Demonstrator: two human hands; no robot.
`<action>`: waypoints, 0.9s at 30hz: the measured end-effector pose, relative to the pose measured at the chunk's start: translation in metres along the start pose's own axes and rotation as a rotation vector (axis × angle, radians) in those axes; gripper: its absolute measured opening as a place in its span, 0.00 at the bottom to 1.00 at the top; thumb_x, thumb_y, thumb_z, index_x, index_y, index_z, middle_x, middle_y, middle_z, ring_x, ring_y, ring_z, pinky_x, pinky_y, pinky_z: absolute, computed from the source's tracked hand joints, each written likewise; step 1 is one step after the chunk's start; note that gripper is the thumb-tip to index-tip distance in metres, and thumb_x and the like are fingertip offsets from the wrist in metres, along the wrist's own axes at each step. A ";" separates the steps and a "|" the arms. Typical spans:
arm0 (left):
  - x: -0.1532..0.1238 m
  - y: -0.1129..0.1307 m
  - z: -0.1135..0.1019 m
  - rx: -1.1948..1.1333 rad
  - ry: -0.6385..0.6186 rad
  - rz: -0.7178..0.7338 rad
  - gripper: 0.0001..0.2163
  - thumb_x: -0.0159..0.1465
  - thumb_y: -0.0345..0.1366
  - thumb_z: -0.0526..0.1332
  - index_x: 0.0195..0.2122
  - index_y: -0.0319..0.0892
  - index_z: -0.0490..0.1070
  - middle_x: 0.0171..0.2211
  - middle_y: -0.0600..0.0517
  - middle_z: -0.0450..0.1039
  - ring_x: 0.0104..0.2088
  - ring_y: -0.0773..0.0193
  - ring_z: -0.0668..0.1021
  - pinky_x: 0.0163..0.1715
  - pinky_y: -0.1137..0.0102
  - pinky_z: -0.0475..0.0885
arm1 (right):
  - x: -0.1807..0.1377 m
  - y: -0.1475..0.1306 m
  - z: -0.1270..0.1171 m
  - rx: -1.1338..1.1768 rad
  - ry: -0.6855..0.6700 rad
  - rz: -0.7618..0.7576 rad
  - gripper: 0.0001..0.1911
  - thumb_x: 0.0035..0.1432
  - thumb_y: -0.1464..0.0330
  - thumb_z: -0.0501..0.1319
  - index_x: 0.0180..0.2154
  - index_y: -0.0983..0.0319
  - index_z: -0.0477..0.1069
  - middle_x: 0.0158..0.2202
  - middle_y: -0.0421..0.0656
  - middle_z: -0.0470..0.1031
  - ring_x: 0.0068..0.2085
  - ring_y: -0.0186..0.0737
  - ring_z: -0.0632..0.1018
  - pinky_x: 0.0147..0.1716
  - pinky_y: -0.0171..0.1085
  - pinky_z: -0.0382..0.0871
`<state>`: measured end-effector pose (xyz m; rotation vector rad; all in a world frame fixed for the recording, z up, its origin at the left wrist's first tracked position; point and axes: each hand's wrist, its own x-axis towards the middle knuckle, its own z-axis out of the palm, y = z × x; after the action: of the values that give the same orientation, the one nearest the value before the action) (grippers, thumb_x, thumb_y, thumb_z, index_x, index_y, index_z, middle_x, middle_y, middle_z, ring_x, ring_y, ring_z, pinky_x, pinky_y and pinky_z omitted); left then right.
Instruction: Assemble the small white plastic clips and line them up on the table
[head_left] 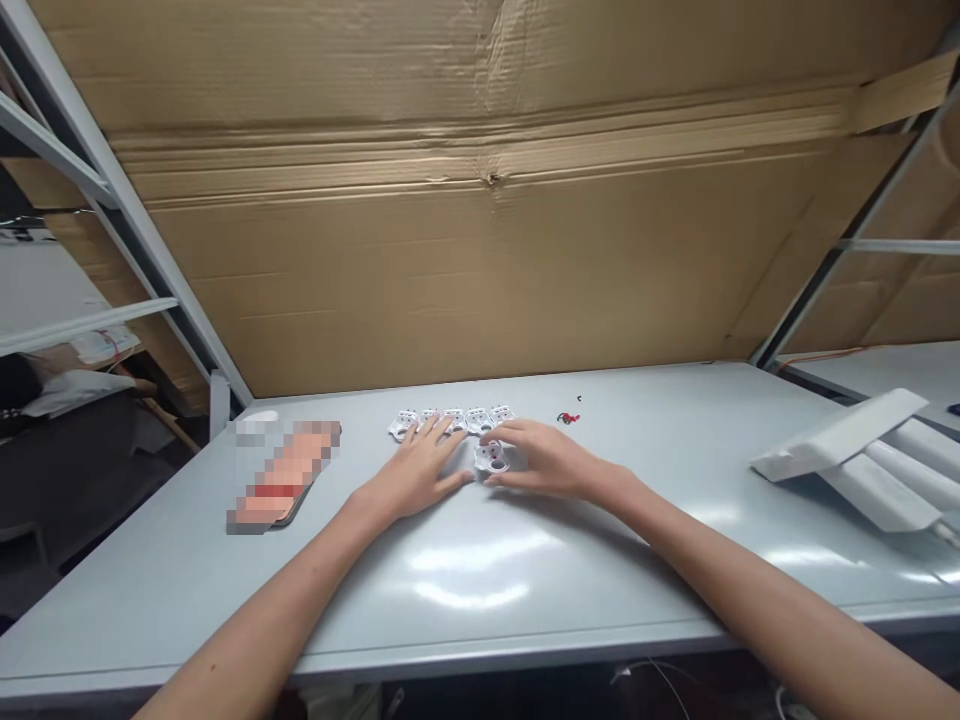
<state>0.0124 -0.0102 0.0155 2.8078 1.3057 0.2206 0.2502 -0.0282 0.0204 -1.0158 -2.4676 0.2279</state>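
Both my hands rest on the grey table [480,560] near its far middle. My left hand [416,470] lies flat with its fingers spread, the fingertips reaching a row of several small white plastic parts [450,420]. My right hand [544,462] curls its fingers around one more small white part with red dots [493,457], holding it against the tabletop between the two hands. A tiny red and black piece [568,417] lies just beyond my right hand.
A phone [285,475] lies on the table to the left. Long white profiles [862,455] are stacked at the right. A large cardboard sheet [480,220] leans behind the table, between metal shelf frames [112,190].
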 end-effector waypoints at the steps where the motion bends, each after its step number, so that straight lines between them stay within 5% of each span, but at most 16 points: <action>1: 0.000 -0.001 0.001 -0.007 0.011 0.029 0.26 0.70 0.51 0.53 0.65 0.45 0.59 0.69 0.43 0.52 0.69 0.46 0.53 0.65 0.49 0.50 | 0.000 0.000 0.001 -0.003 -0.017 0.007 0.21 0.59 0.59 0.65 0.52 0.59 0.71 0.45 0.50 0.77 0.44 0.48 0.76 0.42 0.45 0.72; 11: 0.002 0.005 0.001 -0.103 0.128 0.248 0.17 0.70 0.43 0.55 0.57 0.45 0.67 0.58 0.43 0.67 0.57 0.50 0.70 0.57 0.56 0.65 | -0.004 0.004 -0.008 0.009 -0.005 -0.042 0.10 0.64 0.64 0.60 0.45 0.57 0.76 0.48 0.48 0.75 0.46 0.46 0.77 0.45 0.45 0.72; 27: 0.007 0.009 0.013 -0.114 0.200 0.196 0.16 0.70 0.45 0.57 0.55 0.45 0.68 0.56 0.44 0.68 0.56 0.51 0.71 0.55 0.57 0.68 | 0.002 0.012 0.014 -0.050 0.070 -0.049 0.13 0.65 0.72 0.55 0.35 0.59 0.79 0.40 0.47 0.79 0.40 0.43 0.77 0.38 0.39 0.71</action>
<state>0.0258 -0.0106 0.0042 2.8734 1.0084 0.5768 0.2502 -0.0183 0.0052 -0.9665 -2.4420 0.1129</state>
